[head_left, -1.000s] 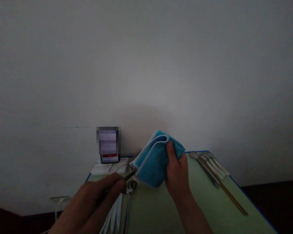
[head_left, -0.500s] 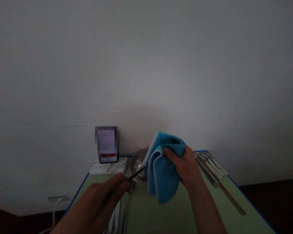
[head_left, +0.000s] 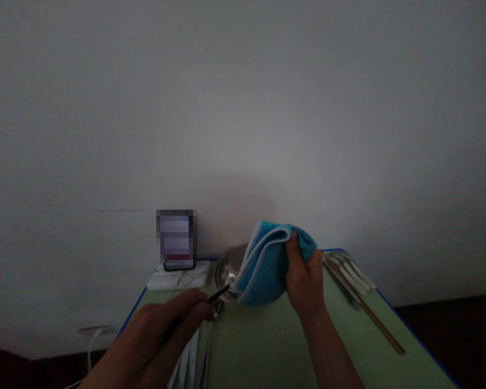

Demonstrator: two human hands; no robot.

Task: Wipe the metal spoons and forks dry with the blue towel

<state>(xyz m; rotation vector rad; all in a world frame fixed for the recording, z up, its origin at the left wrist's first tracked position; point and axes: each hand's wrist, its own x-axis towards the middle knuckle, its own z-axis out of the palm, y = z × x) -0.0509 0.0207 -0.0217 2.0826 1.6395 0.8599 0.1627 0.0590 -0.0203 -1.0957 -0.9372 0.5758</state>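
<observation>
My right hand (head_left: 305, 281) grips a folded blue cloth (head_left: 263, 265), thumb on top, and holds it above the green table (head_left: 263, 346). My left hand (head_left: 166, 329) is closed on the dark handle of a thin utensil (head_left: 218, 294), whose far end disappears under the cloth. What kind of utensil it is I cannot make out. A shiny metal bowl (head_left: 227, 267) stands just behind the cloth.
Several spoons and forks and a pair of chopsticks (head_left: 360, 308) lie along the table's right edge. More cutlery (head_left: 198, 351) lies by my left hand. A phone (head_left: 176, 240) stands on a white pad (head_left: 180, 278) at the back left, against a plain wall.
My right hand turned and drew the cloth back along the utensil, refolding it from hanging down to bunched over the tip. My left hand barely moved.
</observation>
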